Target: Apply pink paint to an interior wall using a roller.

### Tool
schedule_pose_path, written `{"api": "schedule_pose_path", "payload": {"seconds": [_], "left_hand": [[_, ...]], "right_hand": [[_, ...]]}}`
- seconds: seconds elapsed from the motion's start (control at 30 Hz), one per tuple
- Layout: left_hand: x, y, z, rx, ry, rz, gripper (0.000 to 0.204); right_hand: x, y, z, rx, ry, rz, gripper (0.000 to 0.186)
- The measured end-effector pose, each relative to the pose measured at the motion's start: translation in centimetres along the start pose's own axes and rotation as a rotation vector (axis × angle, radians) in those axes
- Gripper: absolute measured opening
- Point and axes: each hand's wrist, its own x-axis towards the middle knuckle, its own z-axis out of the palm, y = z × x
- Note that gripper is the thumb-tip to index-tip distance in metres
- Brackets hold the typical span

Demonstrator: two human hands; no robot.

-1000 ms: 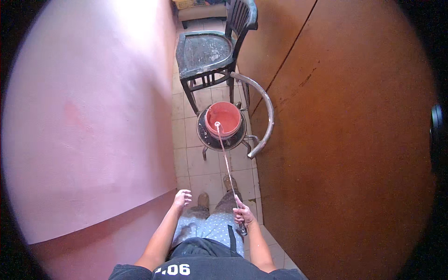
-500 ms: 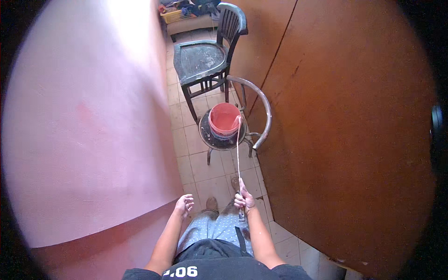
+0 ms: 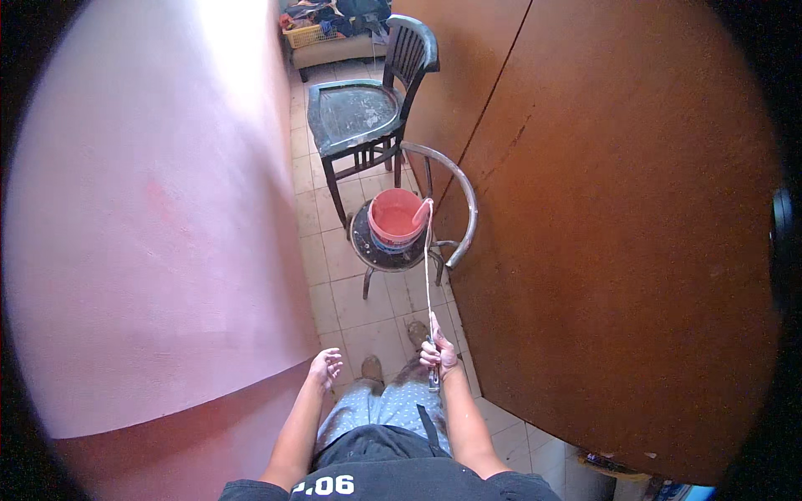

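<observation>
My right hand (image 3: 440, 355) is closed around the handle of a paint roller (image 3: 428, 275), which points away from me on a long thin rod. Its pink-coated head rests at the right rim of a pink bucket (image 3: 393, 199), partly inside it. Pinkish paint (image 3: 394, 220) shows in the bucket, which stands on the round dark seat of a metal-framed chair (image 3: 362, 248). To the left, near the pink wall, my left hand (image 3: 327, 366) hangs in the air with loosely bent fingers and holds nothing.
Beyond the bucket stands a dark wooden chair (image 3: 355, 113) with a worn seat. A pink wall (image 3: 167, 250) rises on the left, a brown wooden panel (image 3: 601, 234) on the right. Far back, a yellow basket (image 3: 311, 35) of clothes sits on a couch (image 3: 334, 52). Tiled floor (image 3: 368, 313) lies between.
The view has shifted slightly, so both chairs and the bucket sit a little further left. The roller head has tilted against the bucket's right rim. Both hands stay nearly where they were.
</observation>
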Motion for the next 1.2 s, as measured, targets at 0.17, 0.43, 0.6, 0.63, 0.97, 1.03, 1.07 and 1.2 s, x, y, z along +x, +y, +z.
{"api": "schedule_pose_path", "payload": {"seconds": [0.17,0.43,0.6,0.63,0.97,1.03,1.07,1.2], "left_hand": [[-0.3,0.0,0.0,-0.006,-0.006,0.037,0.026],[-0.3,0.2,0.1,0.02,0.003,0.013,0.028],[-0.6,0.5,0.1,0.043,0.023,0.019,0.027],[-0.5,0.5,0.2,0.052,0.018,0.025,0.027],[-0.6,0.1,-1.2,0.016,0.037,0.015,0.028],[-0.7,0.3,-1.3,0.017,0.042,0.013,0.028],[-0.6,0.4,-1.2,0.018,0.046,0.007,0.028],[-0.6,0.3,-0.8,0.017,0.038,0.01,0.027]], "right_hand": [[-0.5,-0.5,0.9,-0.009,-0.024,-0.026,0.056],[-0.9,-1.4,1.6,-0.011,-0.049,0.0,0.049],[0.8,-0.7,1.7,-0.02,-0.087,0.102,0.048],[1.3,-0.7,1.3,0.039,-0.084,0.112,0.048],[3.1,-1.2,1.1,0.121,-0.108,0.011,0.05],[2.8,-1.4,1.7,0.079,-0.091,0.002,0.051],[2.4,-1.5,1.8,0.058,-0.085,-0.005,0.052],[1.5,-2.3,2.3,0.027,-0.094,-0.028,0.054]]}}
